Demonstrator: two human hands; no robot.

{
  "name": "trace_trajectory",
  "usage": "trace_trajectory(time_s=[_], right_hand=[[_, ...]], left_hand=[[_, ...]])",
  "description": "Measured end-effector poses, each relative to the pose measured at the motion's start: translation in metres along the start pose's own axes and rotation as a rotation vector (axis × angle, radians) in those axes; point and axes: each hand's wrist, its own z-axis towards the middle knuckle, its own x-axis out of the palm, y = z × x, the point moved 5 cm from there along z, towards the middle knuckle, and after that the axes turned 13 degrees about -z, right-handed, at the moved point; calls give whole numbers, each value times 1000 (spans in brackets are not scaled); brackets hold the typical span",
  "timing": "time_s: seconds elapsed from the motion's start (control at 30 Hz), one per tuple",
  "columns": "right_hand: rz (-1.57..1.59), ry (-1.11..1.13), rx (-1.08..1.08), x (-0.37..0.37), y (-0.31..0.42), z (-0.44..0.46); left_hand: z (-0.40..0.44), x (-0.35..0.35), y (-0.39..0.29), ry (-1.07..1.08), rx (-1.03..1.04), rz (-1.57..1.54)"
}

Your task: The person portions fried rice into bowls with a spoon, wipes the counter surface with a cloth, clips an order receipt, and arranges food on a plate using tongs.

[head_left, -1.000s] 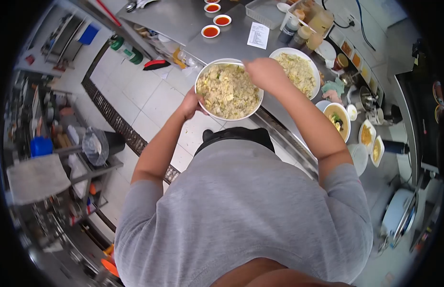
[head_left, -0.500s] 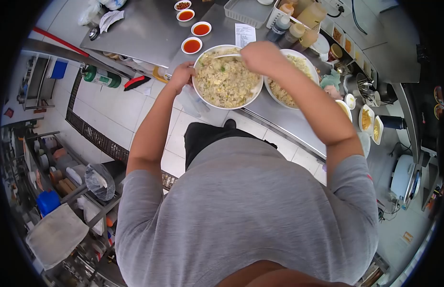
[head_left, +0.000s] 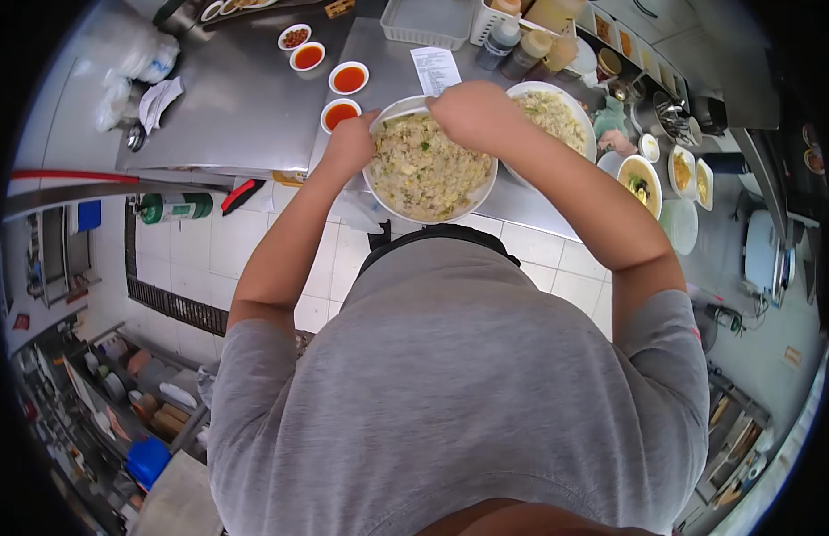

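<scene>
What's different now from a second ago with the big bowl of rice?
The left hand moved around the big bowl from its left side to its far-left rim, near a sauce cup. The view turned. Nothing looks newly taken or let go. The right hand stayed over the far rim, seemingly with the white utensil; the receipt and other rice bowl stayed on the counter.

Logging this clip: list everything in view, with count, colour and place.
Front rice bowl: one, white, upper centre
Second rice bowl: one, white, counter
Spoon-like utensil: one, white, front bowl's far rim
Red-sauce dishes: three, white, counter
Oblong dishes: two, white, counter's right
Soup bowl: one, white, beside them
Receipt: one, white, counter
Bottles: several, mixed, counter's back
Cylinder: one, green, left side
Other kitchenware: uncounted, mixed, edges
Shirt: one, grey, centre
Left hand: one, bare, front bowl's left rim
Right hand: one, bare, front bowl's far rim
</scene>
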Motion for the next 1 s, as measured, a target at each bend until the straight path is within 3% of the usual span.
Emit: trace_trajectory(time_s=[0.17,0.27,0.37,0.47,0.67,0.8,1.0], right_hand=[[-77,-96,-36,25,-37,15],[-34,8,6,32,-60,-8],[86,74,206,40,-50,-44],[124,82,340,27,-20,-75],[171,20,441,54,-30,-75],[280,195,585,74,3,-107],[345,7,659,65,12,-108]], left_hand=[[27,-5,-9,156,34,113],[39,-12,-25,201,77,202],[76,5,-7,157,286,213],[90,13,-21,295,236,322],[94,17,-32,315,238,342],[91,12,-9,240,207,391],[72,2,5,180,78,404]])
